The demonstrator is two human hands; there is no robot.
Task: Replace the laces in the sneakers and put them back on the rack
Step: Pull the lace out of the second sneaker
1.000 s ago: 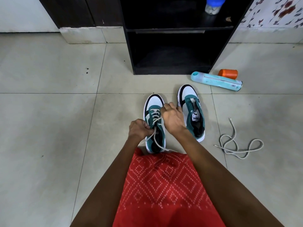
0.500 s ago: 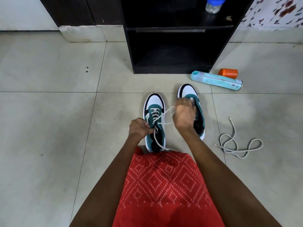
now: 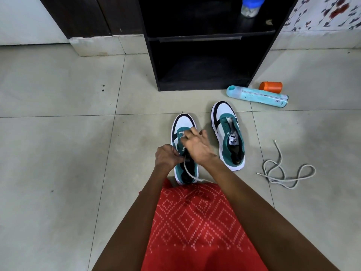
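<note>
The left sneaker (image 3: 181,124) is partly laced; left hand (image 3: 166,156) pinches its lace (image 3: 190,174), right hand (image 3: 197,147) grips it at the eyelets. The right sneaker (image 3: 227,133) has none; a loose lace (image 3: 283,173) lies nearby; the rack (image 3: 205,75) awaits both.

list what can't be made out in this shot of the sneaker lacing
- Head view: eyelets of the teal, white and black sneaker, covered by the right hand; lacing progress unclear.
- Whether it pinches the white lace that the left hand grips: too small.
- Blue-lidded clear jar on the black rack: lid cut by the top edge.
- Print on the light blue tube: too small.
</note>
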